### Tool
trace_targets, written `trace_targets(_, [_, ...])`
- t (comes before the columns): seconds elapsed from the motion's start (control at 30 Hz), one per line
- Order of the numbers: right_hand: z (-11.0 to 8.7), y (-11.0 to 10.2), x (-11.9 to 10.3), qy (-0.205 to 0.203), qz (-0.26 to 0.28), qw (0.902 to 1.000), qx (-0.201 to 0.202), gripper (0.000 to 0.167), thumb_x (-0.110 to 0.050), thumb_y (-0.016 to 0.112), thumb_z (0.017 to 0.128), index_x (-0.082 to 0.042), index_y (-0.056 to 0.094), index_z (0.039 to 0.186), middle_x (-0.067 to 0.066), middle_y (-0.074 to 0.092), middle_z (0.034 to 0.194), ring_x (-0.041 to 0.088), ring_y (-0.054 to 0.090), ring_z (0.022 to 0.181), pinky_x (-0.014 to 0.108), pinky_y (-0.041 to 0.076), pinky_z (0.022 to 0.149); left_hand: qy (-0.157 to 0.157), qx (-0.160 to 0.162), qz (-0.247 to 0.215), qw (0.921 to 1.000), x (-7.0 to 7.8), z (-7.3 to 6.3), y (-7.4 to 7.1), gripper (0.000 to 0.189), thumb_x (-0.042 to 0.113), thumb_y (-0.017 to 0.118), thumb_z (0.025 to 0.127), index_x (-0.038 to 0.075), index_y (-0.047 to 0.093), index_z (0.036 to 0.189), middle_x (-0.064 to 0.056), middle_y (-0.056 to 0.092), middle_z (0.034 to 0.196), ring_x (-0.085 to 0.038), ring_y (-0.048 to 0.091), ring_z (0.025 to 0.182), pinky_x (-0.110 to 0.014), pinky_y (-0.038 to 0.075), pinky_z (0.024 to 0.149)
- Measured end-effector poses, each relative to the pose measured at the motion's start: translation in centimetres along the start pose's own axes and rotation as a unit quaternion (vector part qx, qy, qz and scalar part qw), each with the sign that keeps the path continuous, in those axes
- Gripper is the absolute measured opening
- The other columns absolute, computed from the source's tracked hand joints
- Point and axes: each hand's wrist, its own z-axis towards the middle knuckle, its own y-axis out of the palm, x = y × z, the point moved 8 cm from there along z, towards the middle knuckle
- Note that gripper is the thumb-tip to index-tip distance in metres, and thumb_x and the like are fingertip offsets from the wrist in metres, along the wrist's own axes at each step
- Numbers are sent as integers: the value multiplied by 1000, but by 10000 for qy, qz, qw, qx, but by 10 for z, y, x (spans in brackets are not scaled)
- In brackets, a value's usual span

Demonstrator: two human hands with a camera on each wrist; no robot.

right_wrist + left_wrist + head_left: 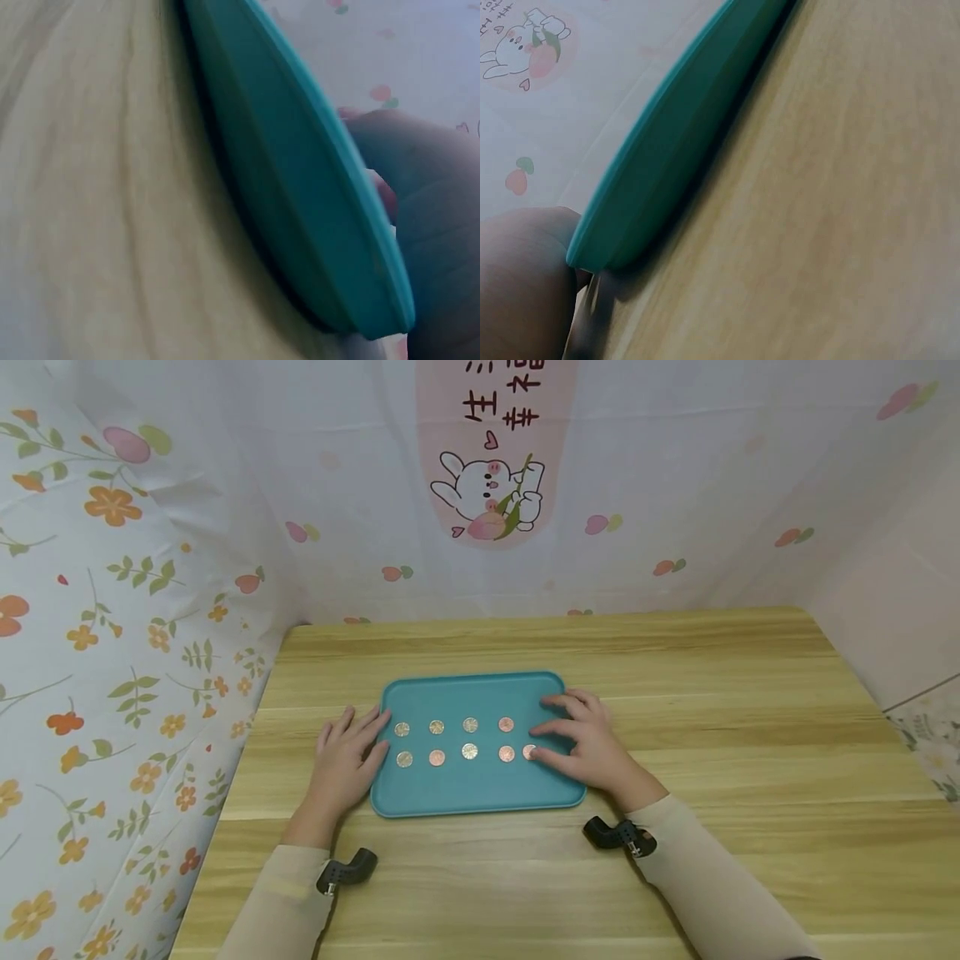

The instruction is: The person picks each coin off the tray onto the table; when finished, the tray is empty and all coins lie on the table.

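A teal rectangular tray (480, 793) lies on the wooden table with several coins in two rows on it. Some, like the coin at the upper left (402, 729), look golden; others, like the coin at the upper right (506, 724), are copper-coloured. My left hand (347, 764) rests at the tray's left edge, its fingertips over the rim. From the right, my right hand (588, 742) reaches over the tray with fingers spread. Its thumb touches a copper coin (528, 752) at the right end of the lower row. Both wrist views show the tray's side (660, 150) close up, the coins hidden.
The wooden table (712, 710) extends around the tray on all sides. A white patterned cloth (337, 468) hangs behind it, and a flowered cloth (150, 693) hangs along the left. Each sleeve carries a black wrist mount (348, 870).
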Motion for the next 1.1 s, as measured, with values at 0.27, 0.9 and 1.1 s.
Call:
trace_targets(0.27, [0,1,-8,143,29,9994,-310,20,-33,91,84,-25,88,102,20,58,153,52,28,151,75,12,117,42,42,27,10000,0,0,2,49,27,53,112,14,54,158,-9,47,165,-45,21,160,-70,5,124])
trace_targets(0.9, [0,10,-9,256,-74,9945,-1014,13,-27,83,95,-33,82,107,16,42,167,53,16,157,84,-1,115,-111,-11,22,9999,-2,2,2,50,29,53,113,16,51,161,-7,46,166,-44,20,160,-69,4,125])
trace_targets(1.1, [0,13,-9,449,143,9911,-1247,11,-25,79,98,-32,76,106,15,37,170,50,9,160,82,2,117,-84,27,-28,10000,1,1,0,49,27,54,112,15,53,159,-11,46,165,-45,22,159,-70,5,124])
